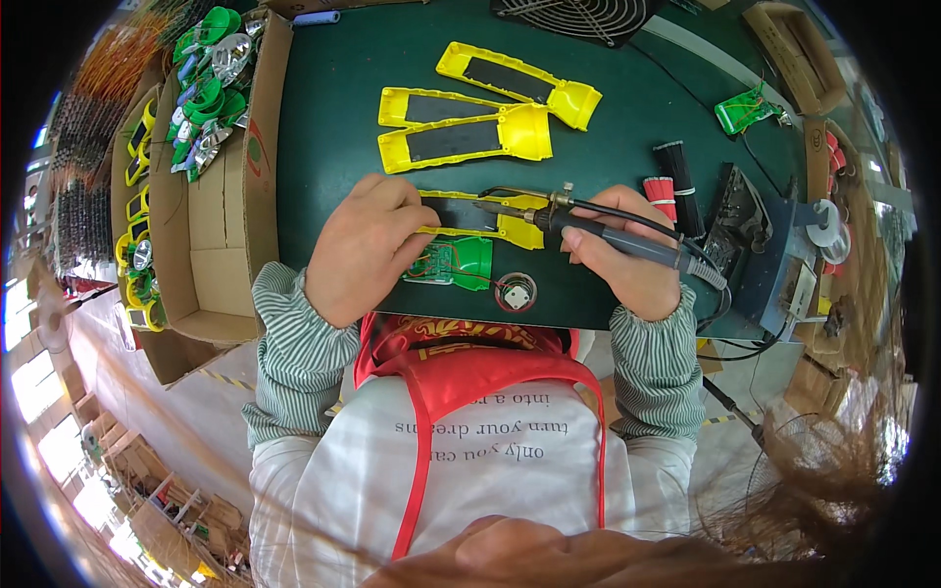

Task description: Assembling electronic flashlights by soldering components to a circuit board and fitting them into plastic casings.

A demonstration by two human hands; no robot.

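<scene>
My right hand [629, 257] is closed around the grey handle of a soldering iron [632, 245] with a thin feed tube clamped along it. Its tip points left, over the dark panel inside a yellow plastic casing [521, 233]; whether it touches cannot be told. At the casing's left end my left hand [361, 245] pinches the rim, its fingers partly hiding that end. Just below, partly behind my left fingers, lies a green circuit board with a green plastic cup [474, 261]. Red wires run from it to a small round lamp reflector [516, 292].
Three more yellow casings [461, 137] lie farther back. A cardboard box [221, 265] of green lamp parts stands left. On the right are red wires [660, 199], black wires [678, 181], a dark stand [737, 220] and a green board [743, 111]. A fan [578, 12] sits at the back.
</scene>
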